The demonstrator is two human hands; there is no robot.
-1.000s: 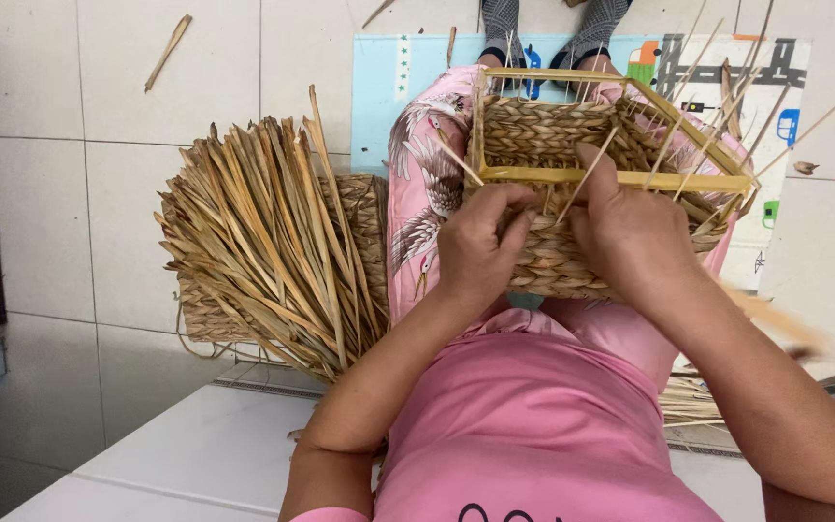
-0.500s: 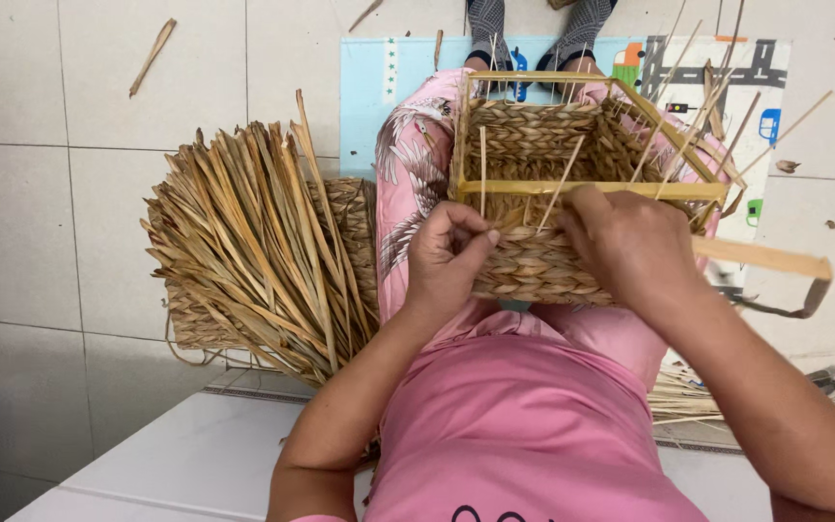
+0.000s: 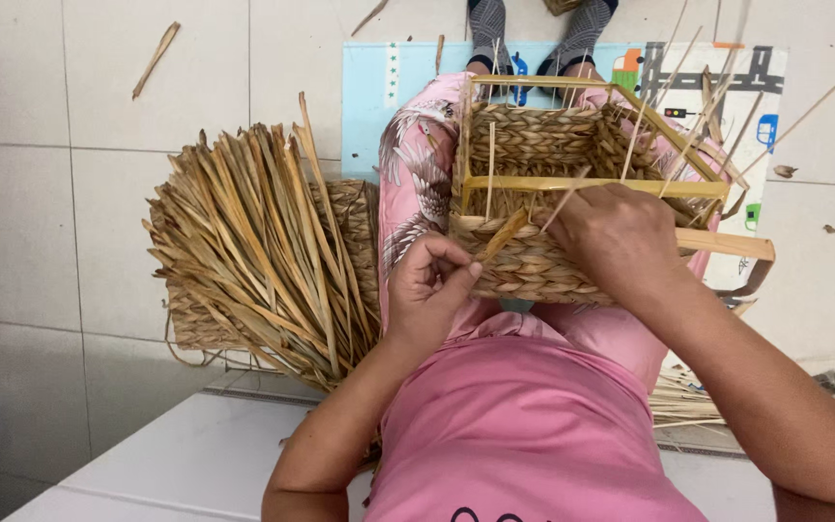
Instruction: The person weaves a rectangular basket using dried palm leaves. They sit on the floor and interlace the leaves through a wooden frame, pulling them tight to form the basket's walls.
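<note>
woven basket (image 3: 543,261): showing tan and straw-gold. bundle of dried leaves (image 3: 244,242): showing yellow-brown. shirt (image 3: 524,425): showing plain pink. trousers (image 3: 417,174): showing pink with a grey-white floral print. play mat (image 3: 379,87): showing light blue with coloured pictures. floor tiles (image 3: 99,145): showing off-white.

A bundle of dried leaves (image 3: 244,242) lies on the tiled floor (image 3: 99,126) (left of the lap); a printed play mat (image 3: 379,87) lies beyond.
</note>
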